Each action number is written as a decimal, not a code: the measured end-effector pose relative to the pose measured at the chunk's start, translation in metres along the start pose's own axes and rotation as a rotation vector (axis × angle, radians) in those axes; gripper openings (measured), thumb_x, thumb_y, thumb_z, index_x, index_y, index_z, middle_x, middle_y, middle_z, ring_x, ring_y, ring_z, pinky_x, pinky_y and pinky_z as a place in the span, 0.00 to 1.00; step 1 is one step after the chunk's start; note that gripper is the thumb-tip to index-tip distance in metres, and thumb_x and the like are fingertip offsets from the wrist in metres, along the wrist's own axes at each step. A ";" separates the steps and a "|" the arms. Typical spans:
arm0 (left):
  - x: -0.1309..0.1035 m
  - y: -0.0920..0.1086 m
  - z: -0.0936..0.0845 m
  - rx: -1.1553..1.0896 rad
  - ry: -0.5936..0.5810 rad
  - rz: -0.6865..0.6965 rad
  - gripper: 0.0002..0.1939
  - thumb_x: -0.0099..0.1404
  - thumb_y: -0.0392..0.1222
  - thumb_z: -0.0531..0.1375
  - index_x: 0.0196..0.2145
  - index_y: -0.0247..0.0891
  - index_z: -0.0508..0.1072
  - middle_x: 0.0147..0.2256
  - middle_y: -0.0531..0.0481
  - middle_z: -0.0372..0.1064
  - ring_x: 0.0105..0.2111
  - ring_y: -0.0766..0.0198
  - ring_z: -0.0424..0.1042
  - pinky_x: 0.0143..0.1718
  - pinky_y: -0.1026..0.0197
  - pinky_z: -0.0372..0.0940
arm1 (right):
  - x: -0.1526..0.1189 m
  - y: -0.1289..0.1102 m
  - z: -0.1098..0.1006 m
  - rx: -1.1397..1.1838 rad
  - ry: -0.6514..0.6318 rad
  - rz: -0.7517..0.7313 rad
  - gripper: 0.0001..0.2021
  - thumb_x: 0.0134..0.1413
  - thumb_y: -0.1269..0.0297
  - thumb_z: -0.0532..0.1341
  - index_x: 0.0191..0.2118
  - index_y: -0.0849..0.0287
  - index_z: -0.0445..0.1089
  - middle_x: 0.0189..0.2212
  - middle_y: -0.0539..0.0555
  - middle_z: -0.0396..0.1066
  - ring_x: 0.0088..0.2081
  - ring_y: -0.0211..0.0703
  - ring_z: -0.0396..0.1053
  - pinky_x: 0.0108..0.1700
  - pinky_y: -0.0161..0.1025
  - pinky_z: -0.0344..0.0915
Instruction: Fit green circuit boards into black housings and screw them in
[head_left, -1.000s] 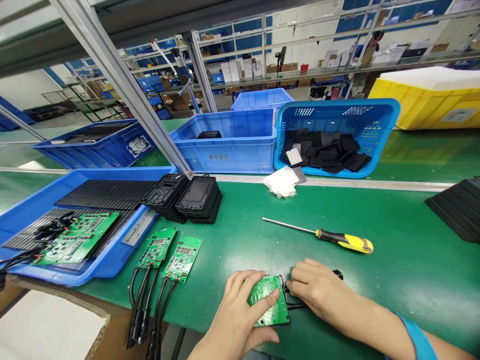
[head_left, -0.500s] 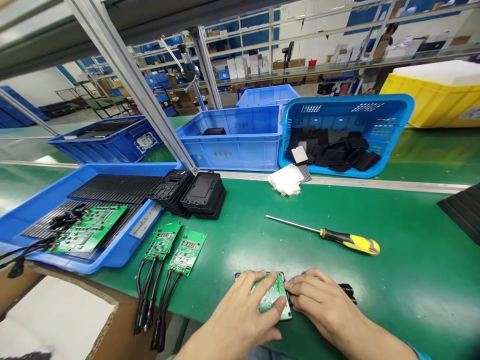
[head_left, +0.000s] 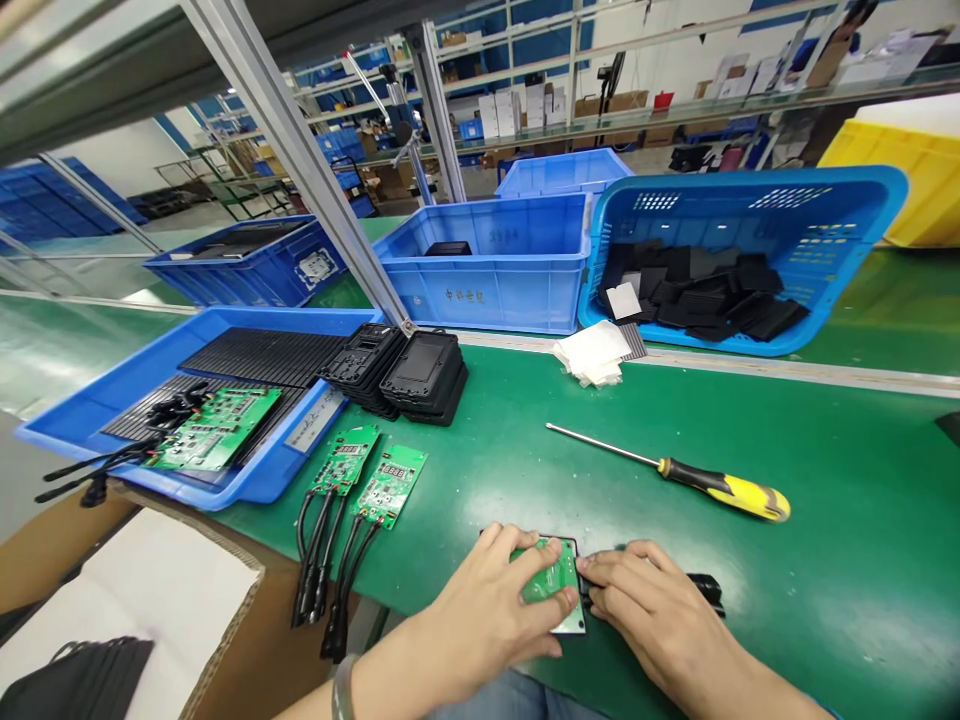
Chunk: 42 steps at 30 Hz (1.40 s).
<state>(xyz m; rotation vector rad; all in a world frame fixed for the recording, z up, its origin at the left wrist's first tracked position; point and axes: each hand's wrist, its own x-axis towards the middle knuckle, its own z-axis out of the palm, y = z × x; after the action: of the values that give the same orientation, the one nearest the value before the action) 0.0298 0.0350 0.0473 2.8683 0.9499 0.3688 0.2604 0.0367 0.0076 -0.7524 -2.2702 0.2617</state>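
Observation:
A green circuit board lies in a shallow black housing at the front edge of the bench. My left hand spreads over it, fingers and thumb bent around the board and pressing on its face. Against the right side of the housing, my right hand pinches the black cables where they leave it. Their black connectors stick out beyond that hand; most of the cable length is hidden under it. A yellow-and-black screwdriver rests on the bench behind my right hand.
Two circuit boards with cables lie left of my hands. Black housings are stacked behind them, beside a blue tray. White sheets lie before a blue basket of black pieces. An open carton stands at lower left.
The head view has swung slightly left, so the bench items appear shifted right. Both hands keep their places on the board and cables, with only small finger movement.

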 end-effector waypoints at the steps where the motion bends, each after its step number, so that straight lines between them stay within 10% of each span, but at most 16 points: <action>1: -0.002 0.004 0.003 0.017 0.018 -0.027 0.25 0.57 0.51 0.70 0.49 0.42 0.72 0.51 0.41 0.69 0.44 0.51 0.65 0.41 0.50 0.64 | 0.001 0.000 -0.001 -0.005 0.003 -0.002 0.14 0.69 0.73 0.49 0.35 0.60 0.69 0.38 0.53 0.78 0.41 0.37 0.74 0.43 0.39 0.64; 25: -0.010 -0.016 0.009 -0.245 0.053 -0.032 0.24 0.55 0.61 0.65 0.46 0.48 0.77 0.55 0.42 0.64 0.50 0.51 0.64 0.50 0.51 0.66 | 0.001 -0.005 -0.009 0.012 -0.101 0.006 0.08 0.65 0.73 0.54 0.36 0.59 0.68 0.39 0.56 0.76 0.40 0.42 0.73 0.44 0.40 0.68; 31: -0.010 -0.025 0.012 -0.238 0.062 0.029 0.20 0.58 0.59 0.64 0.45 0.48 0.79 0.53 0.43 0.67 0.47 0.53 0.65 0.48 0.53 0.67 | 0.012 -0.016 -0.012 -0.111 -0.200 0.048 0.18 0.67 0.56 0.54 0.53 0.62 0.67 0.46 0.59 0.75 0.41 0.46 0.71 0.42 0.43 0.69; 37: -0.011 -0.031 0.015 -0.147 0.112 0.064 0.20 0.61 0.63 0.61 0.44 0.50 0.78 0.55 0.48 0.67 0.58 0.49 0.59 0.60 0.43 0.54 | 0.023 -0.028 0.004 -0.312 -0.115 -0.035 0.26 0.70 0.52 0.44 0.38 0.64 0.73 0.35 0.58 0.76 0.34 0.47 0.70 0.40 0.46 0.63; 42: -0.020 0.000 0.010 0.038 0.201 0.004 0.39 0.58 0.75 0.55 0.50 0.38 0.74 0.52 0.39 0.68 0.54 0.49 0.64 0.61 0.45 0.55 | 0.025 -0.031 0.007 -0.358 -0.127 -0.050 0.22 0.69 0.60 0.45 0.34 0.64 0.73 0.30 0.58 0.74 0.33 0.47 0.68 0.41 0.47 0.61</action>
<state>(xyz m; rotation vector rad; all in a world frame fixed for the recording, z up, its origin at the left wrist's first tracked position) 0.0170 0.0227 0.0336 2.9089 0.9918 0.6576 0.2276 0.0266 0.0294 -0.8779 -2.4864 -0.1301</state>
